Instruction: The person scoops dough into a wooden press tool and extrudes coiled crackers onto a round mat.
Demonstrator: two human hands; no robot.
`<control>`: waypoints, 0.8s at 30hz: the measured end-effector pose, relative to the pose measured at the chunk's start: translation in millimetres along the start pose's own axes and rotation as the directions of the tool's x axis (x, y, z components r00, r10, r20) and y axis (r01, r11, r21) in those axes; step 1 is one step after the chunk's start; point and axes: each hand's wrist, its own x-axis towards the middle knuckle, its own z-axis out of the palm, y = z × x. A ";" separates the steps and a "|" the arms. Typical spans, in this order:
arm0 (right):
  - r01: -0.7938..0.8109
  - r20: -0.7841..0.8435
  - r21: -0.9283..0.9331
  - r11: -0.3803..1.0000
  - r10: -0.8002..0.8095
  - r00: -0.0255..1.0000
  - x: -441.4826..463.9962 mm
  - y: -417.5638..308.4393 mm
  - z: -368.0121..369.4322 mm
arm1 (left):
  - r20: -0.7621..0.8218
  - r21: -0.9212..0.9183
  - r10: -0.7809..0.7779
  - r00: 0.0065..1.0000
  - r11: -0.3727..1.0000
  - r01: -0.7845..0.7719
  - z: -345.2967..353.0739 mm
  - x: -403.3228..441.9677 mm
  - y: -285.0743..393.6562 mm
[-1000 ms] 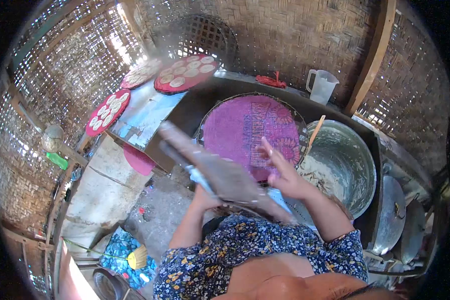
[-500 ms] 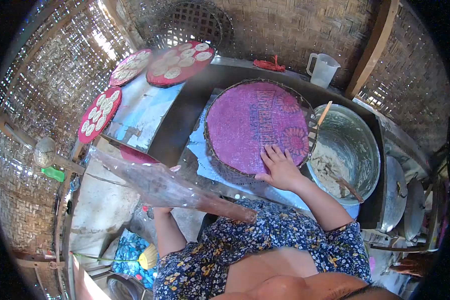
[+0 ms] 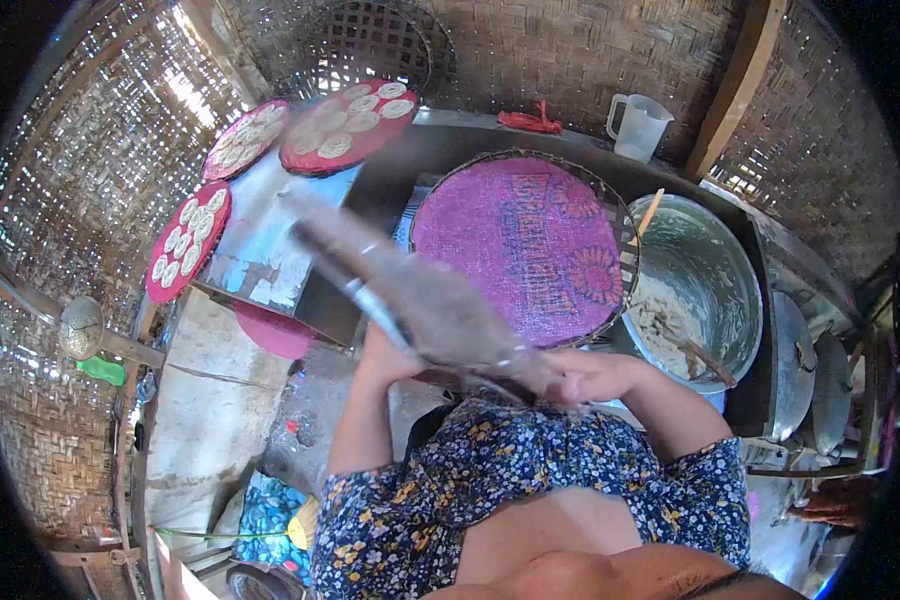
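A long clear plastic bag (image 3: 420,290), smeared by motion, slants across the front of my body. My left hand (image 3: 392,352) holds it from beneath, its fingers mostly hidden behind the plastic. At the lower end, my right hand (image 3: 595,376) grips the bag, with the fingers blurred. Just beyond both hands lies a round woven tray covered with purple printed cloth (image 3: 510,245); the bag hides its lower left part. Right of the tray stands a large metal pot (image 3: 740,290) holding pale batter (image 3: 660,305), with a wooden stick leaning inside.
Round red trays (image 3: 345,150) bearing pale coiled discs stand at the back left, around a blue-white board (image 3: 280,240). A plastic measuring jug (image 3: 640,128) and a red bundle (image 3: 530,120) sit along the back ledge. Metal lids (image 3: 790,360) lean at the right.
My right hand has left the purple cloth and come down to the bag's lower end. My left hand and the bag have moved up and right, over the tray's edge.
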 end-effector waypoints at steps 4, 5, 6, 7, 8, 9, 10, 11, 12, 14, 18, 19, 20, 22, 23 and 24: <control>0.125 -0.244 0.359 0.925 -0.036 0.969 -12.4 -17.5 0.9 | 0.115 0.128 0.192 0.975 0.970 -0.206 17.6 44.9 26.6; 0.074 -0.255 0.360 0.930 0.022 0.967 -18.9 -16.1 -6.5 | 0.271 -0.123 0.084 0.959 0.991 -0.053 7.7 54.1 24.8; 0.074 -0.196 0.452 0.889 0.017 0.981 -20.9 -17.2 -8.9 | 0.434 -0.340 0.028 0.900 0.931 0.135 -4.1 65.4 22.5; 0.065 -0.134 0.541 0.838 0.010 0.991 -22.6 -19.4 -7.9 | 0.415 -0.717 0.237 0.878 0.679 0.156 -7.4 85.3 29.7; 0.049 -0.074 0.628 0.777 -0.003 0.997 -23.4 -21.5 -7.7 | 0.298 -0.940 0.424 0.855 0.288 0.185 -8.0 103.4 44.9; -0.008 -0.041 0.629 0.778 0.044 0.998 -24.5 -22.9 -10.3 | 0.206 -0.969 0.458 0.865 0.222 0.113 -7.2 110.8 74.4; -0.031 0.020 0.642 0.766 0.023 1.000 -26.9 -18.3 -15.4 | 0.111 -0.987 0.487 0.866 0.152 0.040 -4.7 117.6 94.6; -0.053 0.079 0.653 0.755 0.001 0.997 -30.0 -10.9 -22.6 | 0.093 -0.993 0.594 0.799 0.112 0.032 -0.9 126.4 91.1; -0.072 0.134 0.663 0.745 -0.024 0.991 -32.1 -6.7 -29.2 | 0.073 -0.997 0.694 0.716 0.076 0.029 2.0 136.1 86.9; -0.088 0.092 0.584 0.807 0.042 0.995 -35.6 -7.1 -41.3 | 0.055 -0.996 0.742 0.668 0.083 -0.011 -0.7 151.8 75.7; -0.177 -0.035 0.589 0.789 0.244 0.969 -37.4 -16.0 -58.0 | 0.009 -0.997 0.495 0.869 0.073 -0.031 1.6 162.8 32.5; -0.204 -0.046 0.589 0.782 0.284 0.958 -35.5 -17.1 -62.4 | 0.013 -0.999 0.461 0.887 0.033 -0.003 2.5 166.2 17.4; -0.229 -0.059 0.588 0.776 0.323 0.945 -34.2 -17.7 -65.0 | 0.019 -1.000 0.429 0.903 -0.006 0.024 3.1 169.2 4.4; -0.234 -0.148 0.574 0.785 0.380 0.913 -31.2 -14.1 -65.2 | 0.024 -0.998 0.303 0.953 -0.043 0.039 4.8 167.3 -9.7; -0.250 -0.168 0.552 0.795 0.400 0.901 -30.0 -11.8 -67.3 | 0.022 -0.996 0.290 0.957 -0.073 0.045 5.3 167.2 -19.4; -0.269 -0.187 0.531 0.804 0.421 0.888 -29.1 -10.8 -68.9 | 0.019 -0.993 0.276 0.961 -0.104 0.050 5.9 166.2 -23.4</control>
